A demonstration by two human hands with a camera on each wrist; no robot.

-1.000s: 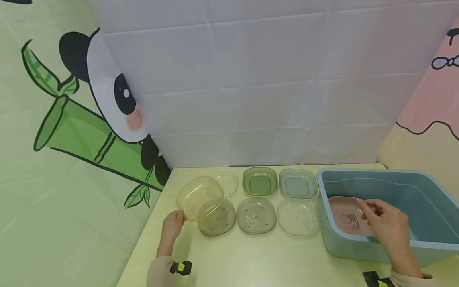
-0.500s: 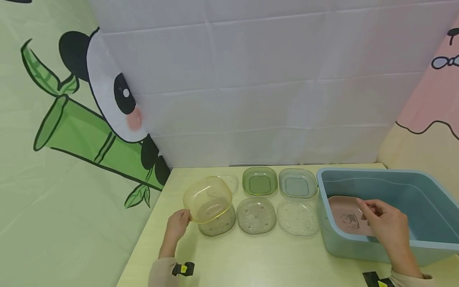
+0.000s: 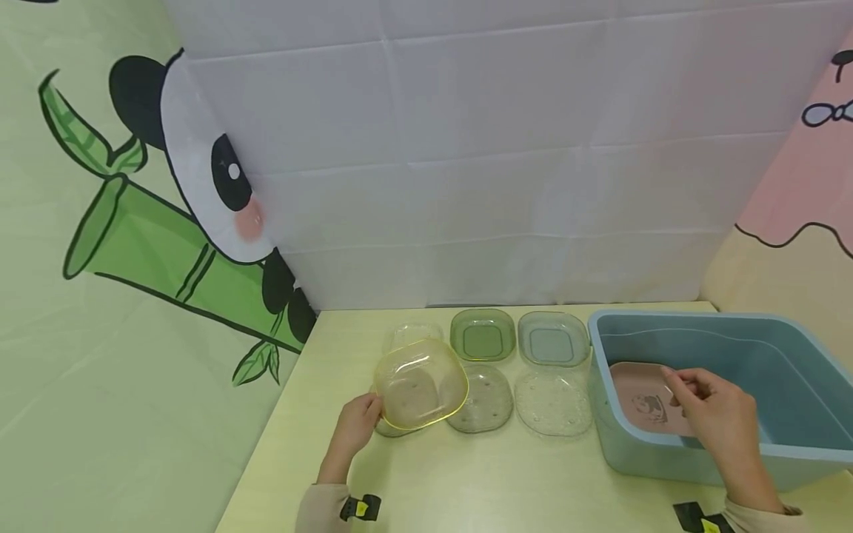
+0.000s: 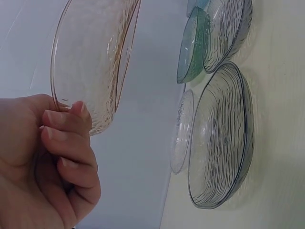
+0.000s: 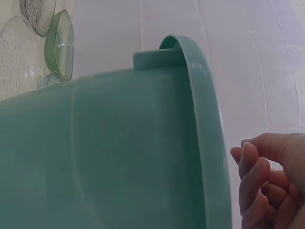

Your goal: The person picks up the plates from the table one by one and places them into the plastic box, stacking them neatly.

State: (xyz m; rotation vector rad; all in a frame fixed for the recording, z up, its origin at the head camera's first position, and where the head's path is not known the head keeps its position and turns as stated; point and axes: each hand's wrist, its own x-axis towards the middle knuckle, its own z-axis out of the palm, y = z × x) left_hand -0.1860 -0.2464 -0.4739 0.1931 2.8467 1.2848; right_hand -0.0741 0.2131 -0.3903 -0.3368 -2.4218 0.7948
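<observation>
My left hand (image 3: 356, 426) pinches the rim of a see-through yellow plate (image 3: 422, 385) with raised sides. Tilted, the plate is held above the table and overlaps two grey clear plates. The left wrist view shows thumb and fingers on its rim, the same plate (image 4: 86, 62) looking amber there. Over the blue tub my right hand (image 3: 720, 414) hovers with loosely curled fingers. In the head view its fingertips overlap the edge of a pink panda plate (image 3: 643, 396) inside the tub. From the right wrist, nothing shows between the fingers of that hand (image 5: 269, 179).
The blue tub (image 3: 609, 426) stands at the table's right. Beside it are a colourless plate (image 3: 553, 403) and a pale blue plate (image 3: 553, 340). A green plate (image 3: 483, 337), grey plate (image 3: 489, 403) and another colourless plate (image 3: 413, 333) lie further left. A backdrop hangs behind.
My left hand has moved right and slightly toward me with the yellow plate, bringing it over the grey plates. The right hand stays in place above the tub.
</observation>
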